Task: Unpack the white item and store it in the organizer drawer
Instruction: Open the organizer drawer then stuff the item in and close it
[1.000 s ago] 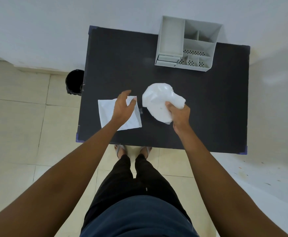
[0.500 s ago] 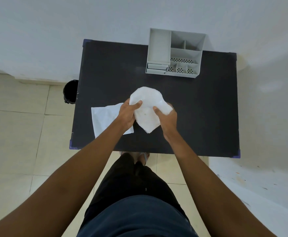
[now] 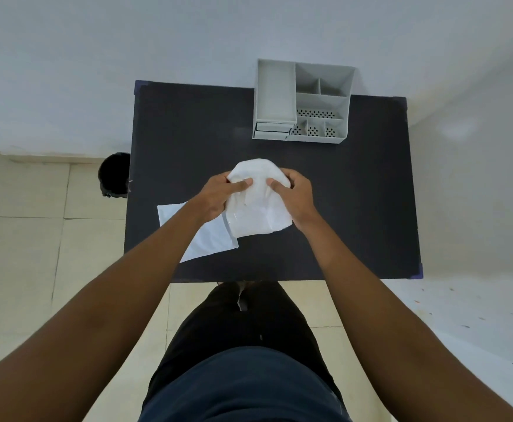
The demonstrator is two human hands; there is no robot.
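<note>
A white soft item in a clear plastic wrapper (image 3: 256, 205) is held over the middle of the black table (image 3: 355, 208). My left hand (image 3: 218, 196) grips its left side and my right hand (image 3: 294, 196) grips its right side, both thumbs pressed into the top. The grey organizer (image 3: 302, 102) stands at the table's far edge, with a tall bin on the left, small shut drawers (image 3: 272, 127) under it and perforated compartments on the right.
A flat white packet (image 3: 203, 236) lies on the table under my left forearm. A black bin (image 3: 113, 175) stands on the tiled floor left of the table. A white wall runs behind and to the right.
My left hand left the flat packet and took hold of the wrapped item. Both hands now grip it higher up, and it has turned more upright in front of me.
</note>
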